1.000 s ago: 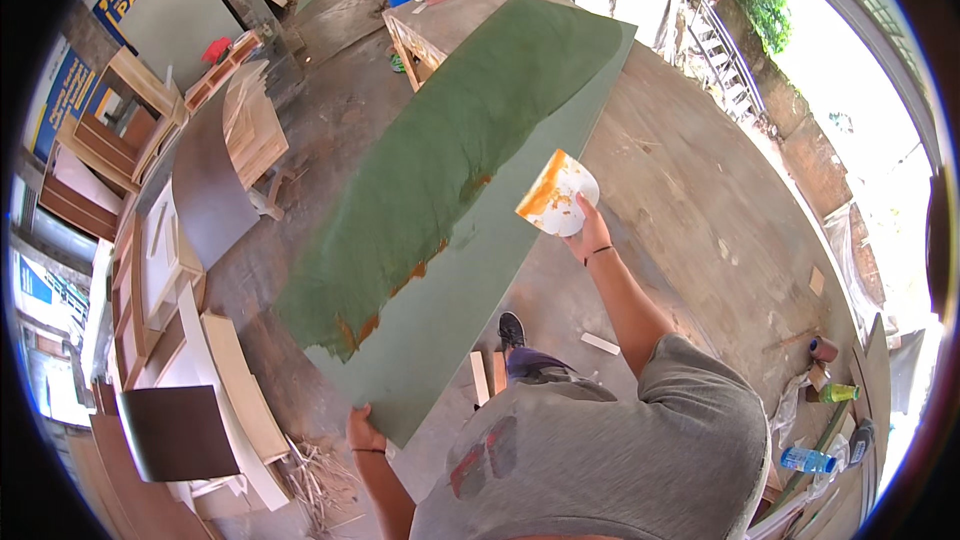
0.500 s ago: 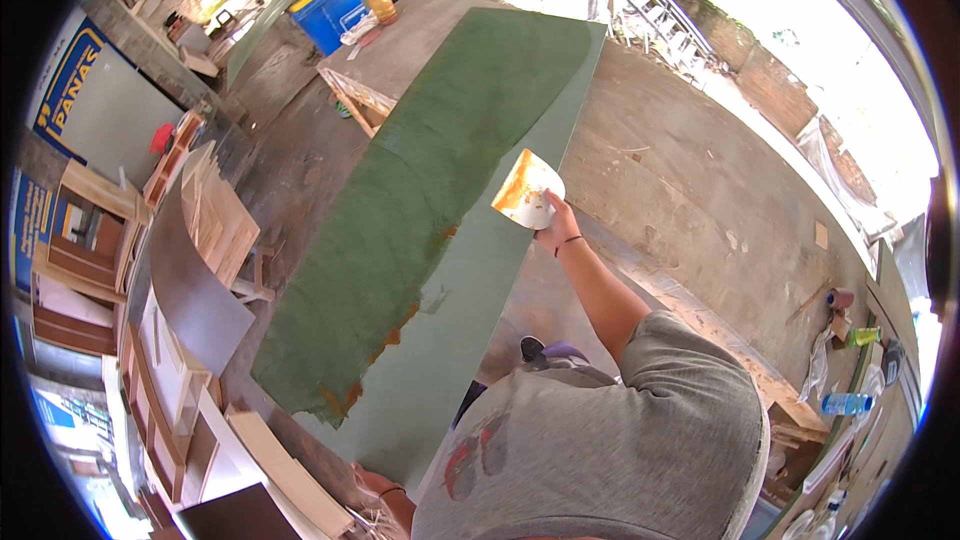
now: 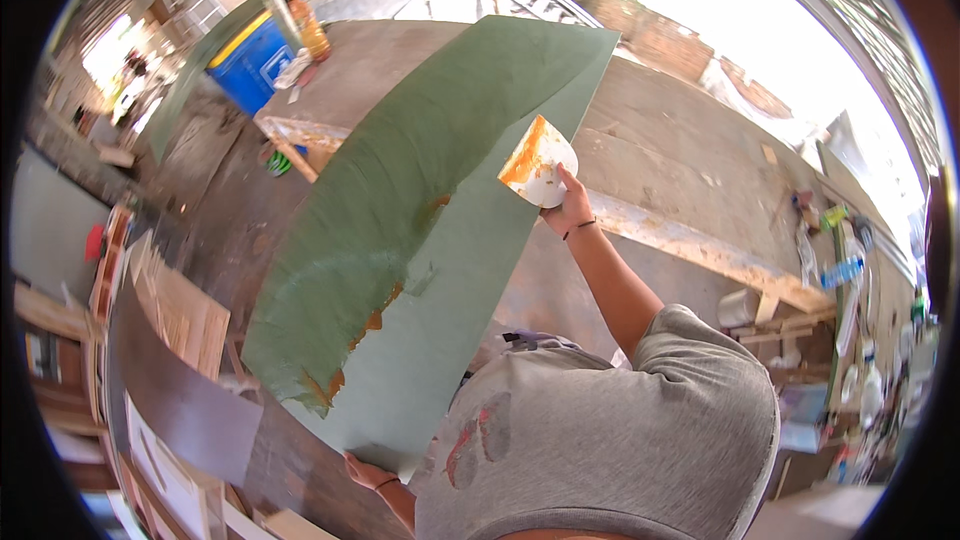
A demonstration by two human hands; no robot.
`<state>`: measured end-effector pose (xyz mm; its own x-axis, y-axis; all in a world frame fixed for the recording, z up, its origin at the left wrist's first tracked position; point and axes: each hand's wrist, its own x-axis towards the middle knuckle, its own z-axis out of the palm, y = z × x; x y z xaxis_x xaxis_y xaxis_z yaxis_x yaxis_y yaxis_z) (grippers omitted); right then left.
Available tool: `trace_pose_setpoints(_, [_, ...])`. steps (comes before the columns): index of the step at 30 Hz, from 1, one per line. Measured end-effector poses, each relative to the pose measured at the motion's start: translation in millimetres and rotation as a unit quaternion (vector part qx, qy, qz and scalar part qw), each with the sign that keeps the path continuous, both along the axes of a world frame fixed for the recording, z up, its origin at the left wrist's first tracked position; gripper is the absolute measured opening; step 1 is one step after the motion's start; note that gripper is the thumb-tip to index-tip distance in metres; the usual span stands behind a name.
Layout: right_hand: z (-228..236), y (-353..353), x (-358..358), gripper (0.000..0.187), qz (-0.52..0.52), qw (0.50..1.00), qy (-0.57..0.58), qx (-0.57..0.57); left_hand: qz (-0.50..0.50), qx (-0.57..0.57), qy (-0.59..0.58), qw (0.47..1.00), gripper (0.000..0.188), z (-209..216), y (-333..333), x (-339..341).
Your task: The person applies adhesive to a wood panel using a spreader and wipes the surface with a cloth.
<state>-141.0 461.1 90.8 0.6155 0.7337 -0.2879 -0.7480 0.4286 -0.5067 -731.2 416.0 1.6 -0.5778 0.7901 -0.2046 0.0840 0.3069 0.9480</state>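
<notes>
In my right hand (image 3: 572,208) is a thin white spreader sheet (image 3: 557,175), its face smeared with orange glue. It is just above the right side of a long sheet (image 3: 390,390) with a pale grey-green surface. A darker green, wet-looking coat (image 3: 390,170) covers the left and far part of this sheet, with orange-brown glue (image 3: 375,320) along its ragged edge. My left hand (image 3: 368,472) is closed on the sheet's near end, its fingers partly hidden. The far end lies across a workbench.
The brown workbench (image 3: 700,160) runs along the far side and right. A blue bin (image 3: 250,70) with a yellow rim stands at the far left. Curved brown board (image 3: 190,410) and stacked wood pieces (image 3: 180,310) are at left. Bottles, one blue (image 3: 842,272), sit at right.
My view has turned to the right. The sheet has swung rightward over the workbench with me, and the spreader in my right hand has shifted slightly farther away. My left hand keeps its hold.
</notes>
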Motion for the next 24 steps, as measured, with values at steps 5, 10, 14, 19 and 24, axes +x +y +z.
trace_pose_setpoints(5, [32.5,-32.6,-30.4,0.048,-0.095,0.995,0.017,0.023,-0.08,0.012,-0.029,0.996,0.055,32.2,108.7,-9.6])
trace_pose_setpoints(10, [51.3,-45.2,-52.3,0.046,-0.186,0.981,0.023,0.049,-0.182,0.053,-0.05,0.981,0.054,8.8,218.9,-17.8])
trace_pose_setpoints(14, [50.1,-69.7,-72.0,0.046,-0.256,0.965,0.01,0.053,-0.286,0.047,-0.029,0.957,0.051,36.9,297.0,28.2])
trace_pose_setpoints(19, [43.4,-68.9,-87.8,0.043,-0.324,0.943,0.013,0.07,-0.403,0.061,0.0,0.913,0.048,33.8,416.5,79.1])
trace_pose_setpoints(24, [30.9,-59.2,-90.9,0.039,-0.37,0.926,0.007,0.073,-0.481,0.047,-0.009,0.876,0.046,65.8,493.2,171.8])
